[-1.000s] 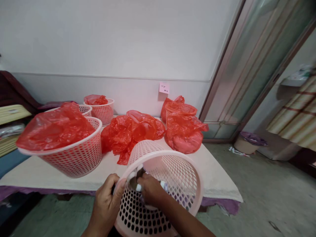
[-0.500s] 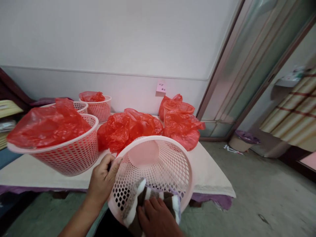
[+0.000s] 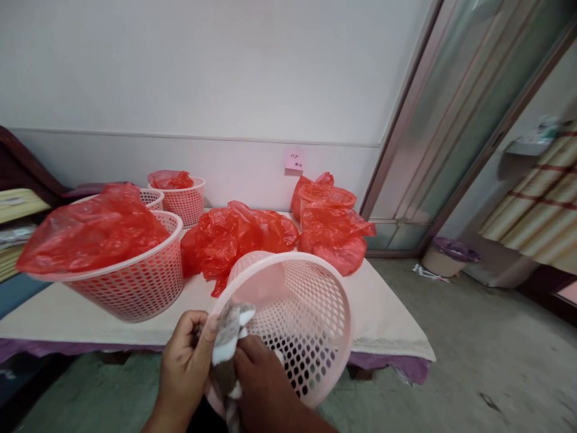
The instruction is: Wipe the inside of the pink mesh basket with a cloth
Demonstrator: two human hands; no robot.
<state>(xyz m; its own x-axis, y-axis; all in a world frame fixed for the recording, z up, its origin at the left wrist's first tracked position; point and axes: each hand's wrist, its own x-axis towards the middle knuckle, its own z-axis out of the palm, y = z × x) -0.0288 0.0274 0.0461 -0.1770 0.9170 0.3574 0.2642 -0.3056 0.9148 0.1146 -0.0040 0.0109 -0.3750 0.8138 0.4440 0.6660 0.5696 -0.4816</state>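
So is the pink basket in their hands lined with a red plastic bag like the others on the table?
No, the held basket is bare inside, with only a striped cloth pressed at its rim by the right hand.

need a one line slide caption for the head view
Left hand grips the rim of a tilted pink basket while the right hand presses a striped cloth against it.

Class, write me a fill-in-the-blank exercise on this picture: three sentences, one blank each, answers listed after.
1. The left hand grips the rim of a pink ____.
2. The right hand presses a striped ____ against that rim.
3. The bags on the table are ____ in colour.

Answers: basket; cloth; red
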